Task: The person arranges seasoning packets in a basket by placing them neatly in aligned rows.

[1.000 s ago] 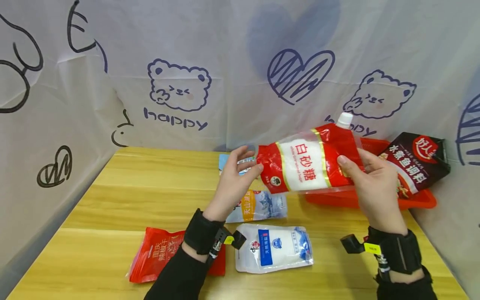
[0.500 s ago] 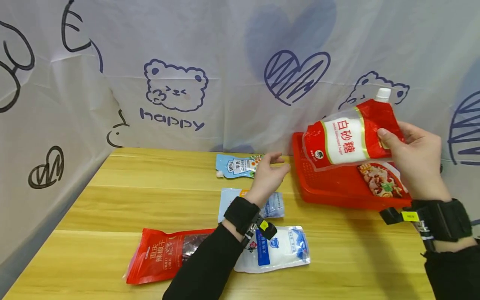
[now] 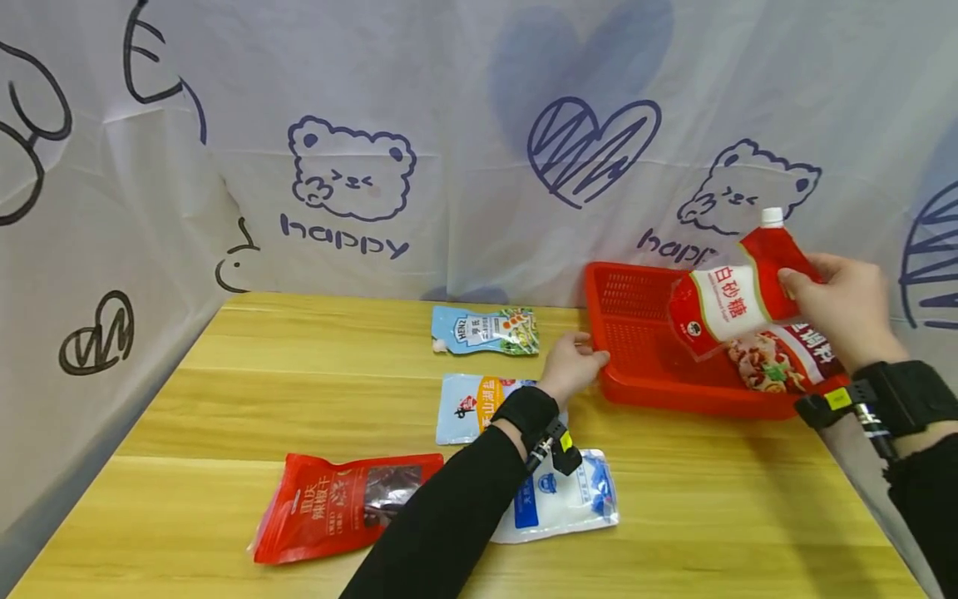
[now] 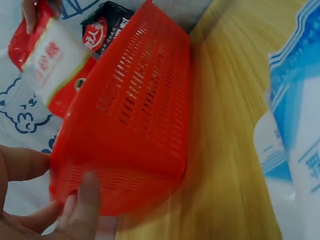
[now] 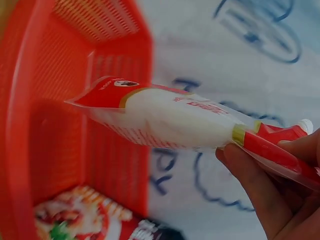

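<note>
In the head view my right hand [image 3: 853, 312] pinches the top end of a red and white bag of white granulated sugar [image 3: 729, 304] with a white screw cap. The bag hangs tilted over a red plastic basket [image 3: 636, 387], its lower end toward the basket's inside. My left hand [image 3: 572, 366] is beside the basket's left end, fingers loosely bent. In the left wrist view one fingertip meets the rim and a blurred finger [image 4: 89, 197] lies in front of the end wall; no grip on it shows. A black and red seasoning packet [image 3: 786, 358] lies in the basket's right part.
On the wooden table [image 3: 172, 416] lie a light blue Heinz pouch [image 3: 486, 331], a blue and orange salt packet [image 3: 467, 408], a white and blue salt bag [image 3: 569, 499] and a red dried chili bag [image 3: 329, 507]. A printed cloth [image 3: 464, 108] hangs behind.
The sugar bag has left my left hand's side and moved right over the basket in my right hand, lately dipping lower. My left hand has moved right to the basket's left end.
</note>
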Available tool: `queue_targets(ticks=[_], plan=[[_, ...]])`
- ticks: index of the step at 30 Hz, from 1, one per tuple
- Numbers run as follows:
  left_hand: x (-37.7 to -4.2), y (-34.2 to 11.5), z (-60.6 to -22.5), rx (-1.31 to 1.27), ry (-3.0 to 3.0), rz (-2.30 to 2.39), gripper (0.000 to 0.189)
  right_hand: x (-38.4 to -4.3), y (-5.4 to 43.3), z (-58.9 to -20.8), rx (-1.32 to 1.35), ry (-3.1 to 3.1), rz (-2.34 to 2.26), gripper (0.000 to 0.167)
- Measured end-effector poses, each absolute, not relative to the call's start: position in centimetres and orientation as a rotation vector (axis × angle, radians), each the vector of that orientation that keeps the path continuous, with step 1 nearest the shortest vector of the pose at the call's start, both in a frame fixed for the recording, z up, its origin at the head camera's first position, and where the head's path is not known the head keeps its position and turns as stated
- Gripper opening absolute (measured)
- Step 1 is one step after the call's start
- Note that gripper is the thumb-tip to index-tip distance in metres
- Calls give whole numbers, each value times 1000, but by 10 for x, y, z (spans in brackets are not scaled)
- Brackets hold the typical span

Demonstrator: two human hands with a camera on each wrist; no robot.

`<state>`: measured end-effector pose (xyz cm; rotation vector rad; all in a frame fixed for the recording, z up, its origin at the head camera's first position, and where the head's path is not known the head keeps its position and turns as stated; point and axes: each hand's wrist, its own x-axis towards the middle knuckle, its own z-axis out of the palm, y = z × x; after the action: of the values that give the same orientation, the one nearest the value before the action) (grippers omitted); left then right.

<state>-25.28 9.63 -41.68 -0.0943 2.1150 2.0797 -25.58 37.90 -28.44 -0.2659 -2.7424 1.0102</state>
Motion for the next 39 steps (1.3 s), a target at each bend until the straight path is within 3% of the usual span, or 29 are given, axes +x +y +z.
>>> queue_targets(ticks=[24,32,39], plan=[[-253,108,-420,-143,2015,2152,50,-277,439,-332,-304,-2904,577,54],[-252,103,-415,-150,1996,2165,49,-281,427,-324,-356,-2968,602,64],[-255,98,-413,-139,1973,2203,51,-283,417,-316,-323,-2988,536,64]])
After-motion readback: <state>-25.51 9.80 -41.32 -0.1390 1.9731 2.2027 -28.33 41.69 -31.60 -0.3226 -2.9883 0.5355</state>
